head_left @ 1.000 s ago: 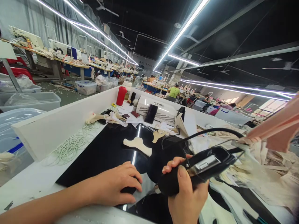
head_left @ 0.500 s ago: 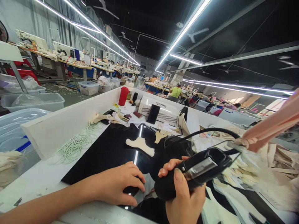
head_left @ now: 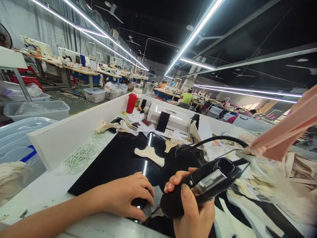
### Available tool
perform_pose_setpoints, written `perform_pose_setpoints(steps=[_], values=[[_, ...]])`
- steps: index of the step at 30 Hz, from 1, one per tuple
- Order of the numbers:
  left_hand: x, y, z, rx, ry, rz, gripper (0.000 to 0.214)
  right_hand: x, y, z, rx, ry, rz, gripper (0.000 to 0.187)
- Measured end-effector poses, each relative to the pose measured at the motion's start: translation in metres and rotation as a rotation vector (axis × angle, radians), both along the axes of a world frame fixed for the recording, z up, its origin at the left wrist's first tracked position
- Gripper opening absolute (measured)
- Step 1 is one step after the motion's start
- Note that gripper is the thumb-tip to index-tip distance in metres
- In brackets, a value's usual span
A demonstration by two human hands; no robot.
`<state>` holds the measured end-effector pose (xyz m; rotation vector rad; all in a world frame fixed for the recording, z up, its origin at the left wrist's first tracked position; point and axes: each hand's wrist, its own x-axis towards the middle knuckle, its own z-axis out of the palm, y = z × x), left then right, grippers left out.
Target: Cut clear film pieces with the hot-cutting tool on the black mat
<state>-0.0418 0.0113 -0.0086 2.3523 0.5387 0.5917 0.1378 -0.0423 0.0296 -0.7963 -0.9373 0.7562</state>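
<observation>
My right hand [head_left: 192,205] is wrapped round a black corded hand tool [head_left: 210,181] with a silver metal plate on its side. A knotted strip of pink fabric [head_left: 284,132] is tied at the tool's far end. The tool's rounded near end points left, low over a glossy black board [head_left: 111,162]. My left hand [head_left: 135,195] rests on that board with its thumb and fingers apart. Its fingertips touch the edge of a sheer grey piece [head_left: 156,197], partly hidden by the hand and the tool. A cream fabric cutout [head_left: 150,155] lies farther up the board.
Tangled pale green cord [head_left: 85,155] lies beside the low white wall [head_left: 71,135]. A phone [head_left: 162,121] leans on a white vented machine [head_left: 177,119], near a red container [head_left: 131,102]. Cream fabric pieces [head_left: 244,205] cover the right side. A person in green [head_left: 187,97] is far off.
My right hand and the tool have shifted slightly left. My left hand stays in place on the board.
</observation>
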Motion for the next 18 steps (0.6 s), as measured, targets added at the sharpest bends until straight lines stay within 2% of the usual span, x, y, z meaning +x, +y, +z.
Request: perform_pose_setpoints(steps=[4, 8, 13, 18], values=[[0.003, -0.003, 0.003, -0.016, -0.027, 0.027, 0.021, 0.023, 0.006, 0.012, 0.038, -0.015, -0.140, 0.036], [0.012, -0.006, 0.000, 0.003, -0.002, 0.007, 0.036, 0.041, 0.012, 0.018, 0.032, 0.023, -0.262, 0.040], [0.019, -0.009, -0.008, 0.060, 0.074, -0.030, 0.047, 0.042, 0.013, 0.011, 0.040, 0.016, -0.267, 0.040], [0.018, -0.009, -0.007, 0.074, 0.143, -0.024, 0.052, 0.041, 0.014, 0.003, 0.080, -0.005, -0.229, 0.035]])
